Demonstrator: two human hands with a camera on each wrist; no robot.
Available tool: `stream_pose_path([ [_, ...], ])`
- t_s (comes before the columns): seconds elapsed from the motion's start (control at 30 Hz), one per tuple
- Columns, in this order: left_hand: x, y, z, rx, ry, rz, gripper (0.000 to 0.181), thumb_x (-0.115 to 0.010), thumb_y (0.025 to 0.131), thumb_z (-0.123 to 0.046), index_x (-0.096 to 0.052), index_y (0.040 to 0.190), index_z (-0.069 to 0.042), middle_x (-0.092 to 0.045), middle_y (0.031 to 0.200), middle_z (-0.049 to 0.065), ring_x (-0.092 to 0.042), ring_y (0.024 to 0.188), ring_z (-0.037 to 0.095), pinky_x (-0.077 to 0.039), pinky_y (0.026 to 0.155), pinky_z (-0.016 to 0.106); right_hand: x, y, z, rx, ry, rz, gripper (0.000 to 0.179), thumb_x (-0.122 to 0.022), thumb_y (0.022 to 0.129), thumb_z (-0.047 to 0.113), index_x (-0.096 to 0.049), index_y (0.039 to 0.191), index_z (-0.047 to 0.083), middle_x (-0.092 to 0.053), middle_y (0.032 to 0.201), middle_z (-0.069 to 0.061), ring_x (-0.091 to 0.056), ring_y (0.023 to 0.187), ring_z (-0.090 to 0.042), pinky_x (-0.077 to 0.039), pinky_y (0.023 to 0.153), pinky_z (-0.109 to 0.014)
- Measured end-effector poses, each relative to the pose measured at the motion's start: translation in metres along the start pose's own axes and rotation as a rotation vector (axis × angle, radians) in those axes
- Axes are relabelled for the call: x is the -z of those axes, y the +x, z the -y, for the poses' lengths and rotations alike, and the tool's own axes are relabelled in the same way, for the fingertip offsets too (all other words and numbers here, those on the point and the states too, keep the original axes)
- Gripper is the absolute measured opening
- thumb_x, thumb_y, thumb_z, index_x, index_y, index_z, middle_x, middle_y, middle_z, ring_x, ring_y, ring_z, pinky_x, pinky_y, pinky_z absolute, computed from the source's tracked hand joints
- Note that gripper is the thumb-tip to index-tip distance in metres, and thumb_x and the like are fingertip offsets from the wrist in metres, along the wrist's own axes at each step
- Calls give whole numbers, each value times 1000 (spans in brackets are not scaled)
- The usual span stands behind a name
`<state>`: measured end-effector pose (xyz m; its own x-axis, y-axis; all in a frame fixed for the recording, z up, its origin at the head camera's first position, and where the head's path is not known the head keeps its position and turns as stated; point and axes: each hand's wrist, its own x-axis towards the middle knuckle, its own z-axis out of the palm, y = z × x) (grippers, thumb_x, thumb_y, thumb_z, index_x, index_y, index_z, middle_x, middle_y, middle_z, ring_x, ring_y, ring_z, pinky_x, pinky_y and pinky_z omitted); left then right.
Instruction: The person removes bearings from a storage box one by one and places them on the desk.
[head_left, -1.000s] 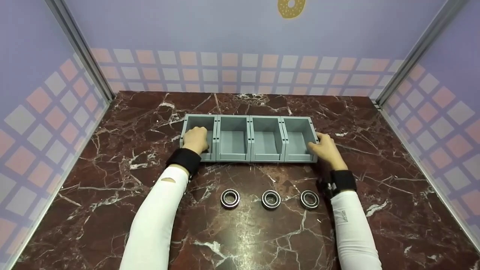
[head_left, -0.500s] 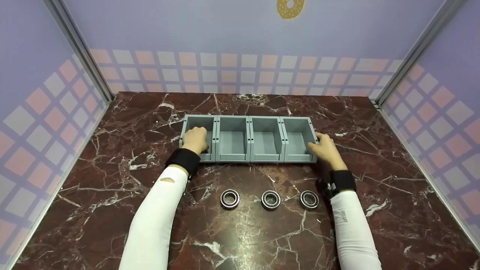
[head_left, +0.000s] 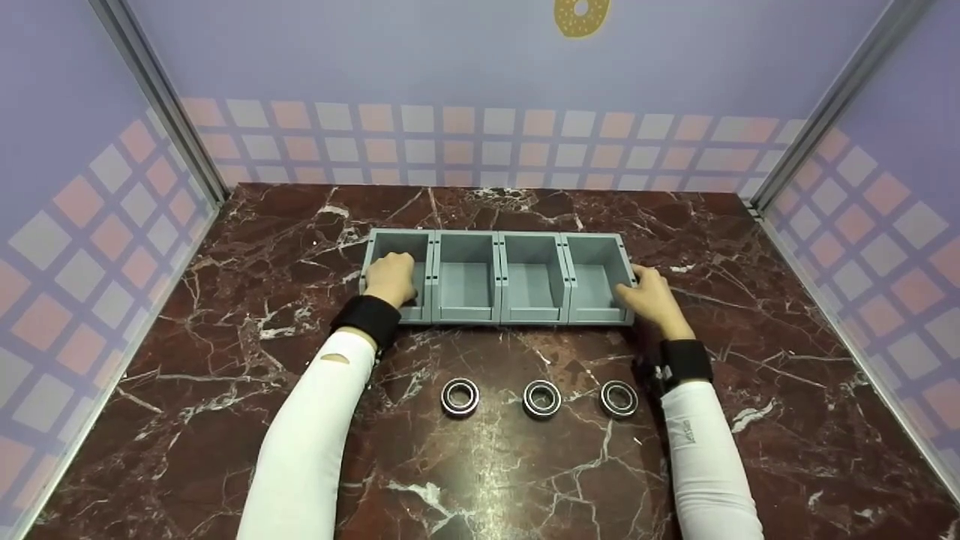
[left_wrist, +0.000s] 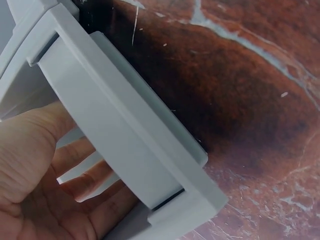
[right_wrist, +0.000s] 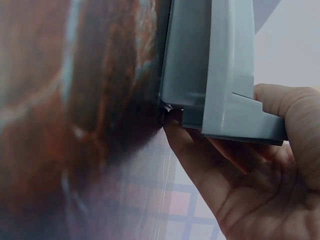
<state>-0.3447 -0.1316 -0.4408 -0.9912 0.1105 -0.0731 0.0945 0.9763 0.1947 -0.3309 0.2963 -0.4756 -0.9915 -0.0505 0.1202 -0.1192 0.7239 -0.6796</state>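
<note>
A row of several joined grey storage bins (head_left: 466, 289) sits on the marble tabletop. My left hand (head_left: 391, 280) grips the leftmost bin, its fingers reaching inside. In the left wrist view, that bin's front lip (left_wrist: 107, 120) hides the fingertips of the left hand (left_wrist: 55, 175). At the other end, my right hand (head_left: 651, 300) pinches the outer wall of the rightmost bin (head_left: 596, 281). The right wrist view has the thumb of the right hand (right_wrist: 260, 185) over the bin's edge, with the fingers below and outside it.
Three ball bearings lie on the table in front of the bins: a left one (head_left: 460, 397), a middle one (head_left: 541, 399) and a right one (head_left: 619, 399). Patterned purple panels (head_left: 480, 75) enclose the marble table (head_left: 225, 360) at the back and both sides.
</note>
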Motion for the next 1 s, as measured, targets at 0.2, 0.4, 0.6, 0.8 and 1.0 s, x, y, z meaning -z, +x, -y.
stream_pose_path([
  [0.2, 0, 0, 1, -2, 0, 0, 34, -78, 86, -8, -70, 115, 7, -69, 120, 29, -67, 108, 48, -55, 86, 59, 0, 1, 0, 10, 10, -2, 41, -59, 89, 4, -66, 126, -11, -70, 114, -29, -65, 96, -36, -51, 88, -50],
  [0.4, 0, -1, 1, -8, 1, 3, 34, -78, 86, -9, -70, 115, 7, -69, 121, 28, -67, 109, 48, -55, 87, 59, 0, 1, -1, 17, 4, -7, 39, -58, 88, 4, -67, 123, -12, -70, 112, -29, -64, 95, -36, -50, 87, -50],
  [0.6, 2, -3, 1, -19, 5, 2, 32, -77, 87, -8, -70, 114, 7, -69, 120, 29, -67, 107, 48, -55, 87, 59, 0, 1, -1, 13, 1, -3, 40, -58, 89, 4, -66, 125, -11, -70, 113, -30, -65, 96, -37, -50, 87, -50],
  [0.8, 6, -5, 2, -36, 9, -4, 28, -76, 85, -6, -71, 109, 7, -70, 117, 29, -68, 105, 49, -55, 86, 59, 0, 1, 0, 12, -1, 9, 44, -58, 90, 3, -62, 130, -14, -68, 117, -32, -66, 100, -40, -51, 88, -52],
  [1.0, 9, -8, 2, -55, 4, -11, 24, -77, 85, -7, -71, 104, 6, -70, 115, 29, -68, 104, 49, -56, 84, 60, -1, 1, 0, 14, -4, -2, 42, -58, 89, 4, -64, 127, -13, -69, 115, -31, -65, 99, -39, -50, 88, -51],
])
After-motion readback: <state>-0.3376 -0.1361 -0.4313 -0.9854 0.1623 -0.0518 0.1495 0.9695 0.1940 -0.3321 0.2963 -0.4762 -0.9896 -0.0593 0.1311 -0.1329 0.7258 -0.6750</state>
